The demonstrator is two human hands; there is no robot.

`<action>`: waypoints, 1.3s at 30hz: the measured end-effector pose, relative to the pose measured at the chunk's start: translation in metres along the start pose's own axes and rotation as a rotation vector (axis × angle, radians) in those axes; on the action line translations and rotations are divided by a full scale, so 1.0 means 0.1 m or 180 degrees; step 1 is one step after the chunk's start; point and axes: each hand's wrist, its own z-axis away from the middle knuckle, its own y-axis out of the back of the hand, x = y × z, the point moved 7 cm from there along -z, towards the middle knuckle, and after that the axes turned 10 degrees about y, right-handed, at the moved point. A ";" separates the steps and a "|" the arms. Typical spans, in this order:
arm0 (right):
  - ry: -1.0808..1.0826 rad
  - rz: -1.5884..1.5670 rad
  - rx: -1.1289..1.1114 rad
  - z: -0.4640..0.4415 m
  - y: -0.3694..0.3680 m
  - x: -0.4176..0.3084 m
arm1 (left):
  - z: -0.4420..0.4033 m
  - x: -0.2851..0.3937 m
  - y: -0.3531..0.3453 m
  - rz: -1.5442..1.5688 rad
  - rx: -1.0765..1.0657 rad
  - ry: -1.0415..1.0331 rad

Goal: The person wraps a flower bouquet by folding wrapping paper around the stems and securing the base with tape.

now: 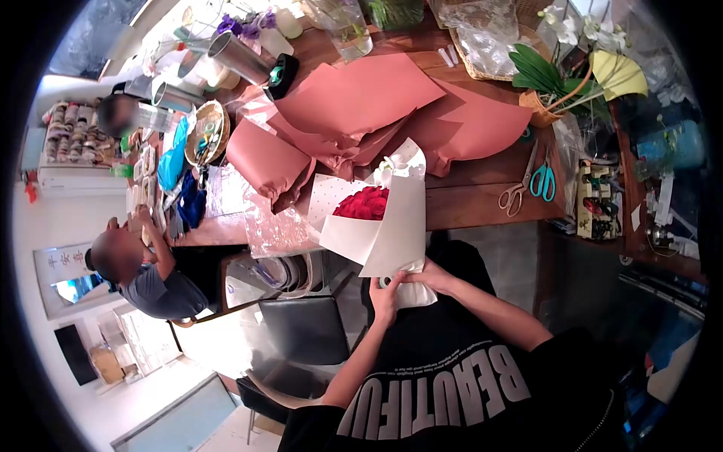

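Observation:
A bouquet of red roses (363,203) is wrapped in white paper (395,230) and held tilted in front of my body, flowers pointing toward the table. My right hand (431,277) is closed round the gathered neck of the wrapping. Just left of it, my left hand (385,297) is closed at the same neck, with a small round roll of tape (385,282) showing at its fingers. White paper ends (417,297) stick out below both hands. A white flower (390,167) shows at the bouquet's top edge.
Sheets of dusty-red wrapping paper (354,98) cover the wooden table (474,215). Scissors with pale handles (512,197) and teal-handled scissors (542,181) lie at its right. A potted orchid (539,109) stands behind. A black chair (304,329) and another person (158,282) are at left.

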 end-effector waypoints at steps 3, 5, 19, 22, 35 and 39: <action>-0.0177 -0.0214 -0.0121 0.04 -0.03 -0.03 | -0.03 -0.11 0.00 0.0486 -0.0073 0.0146; -0.0400 -0.0457 -0.0212 0.06 0.03 -0.02 | -0.03 -0.17 -0.02 0.0716 -0.0124 0.0356; -0.0910 0.0149 -0.0319 -0.09 0.12 0.00 | -0.11 -0.17 0.05 0.0269 0.0156 -0.0091; -0.1009 0.0167 -0.0324 -0.07 0.12 -0.02 | -0.11 -0.14 0.05 0.0156 0.0045 0.0003; -0.0877 0.0271 -0.0149 -0.15 0.12 -0.36 | -0.10 0.14 0.06 -0.0406 -0.0229 0.0121; -0.0917 -0.0143 -0.0087 -0.23 0.13 -0.22 | -0.14 0.18 0.09 -0.0532 -0.0352 -0.0096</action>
